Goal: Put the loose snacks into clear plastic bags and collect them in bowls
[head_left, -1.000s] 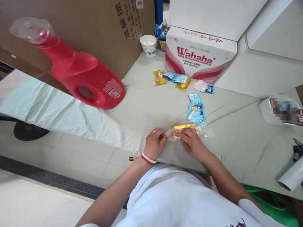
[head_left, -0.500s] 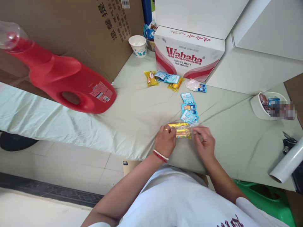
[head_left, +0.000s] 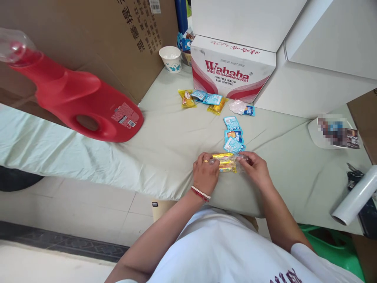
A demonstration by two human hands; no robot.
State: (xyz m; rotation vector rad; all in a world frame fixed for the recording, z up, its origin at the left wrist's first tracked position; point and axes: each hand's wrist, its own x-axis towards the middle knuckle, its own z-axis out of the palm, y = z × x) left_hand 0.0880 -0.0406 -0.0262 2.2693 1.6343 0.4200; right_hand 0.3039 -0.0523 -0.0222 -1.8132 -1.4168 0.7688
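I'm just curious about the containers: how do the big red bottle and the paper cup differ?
The red bottle is plain-bodied with a label; the paper cup is white with blue leaves. The red bottle looks far larger. The red bottle has a handle hole; the paper cup shows none.

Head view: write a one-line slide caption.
Two bare hands grip a yellow-wrapped snack bundle in clear plastic beside overlapping blue packets.

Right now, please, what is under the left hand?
The left hand has its fingers over some yellow packets; their right part shows. Their left end, and anything below the palm, is covered and cannot be seen.
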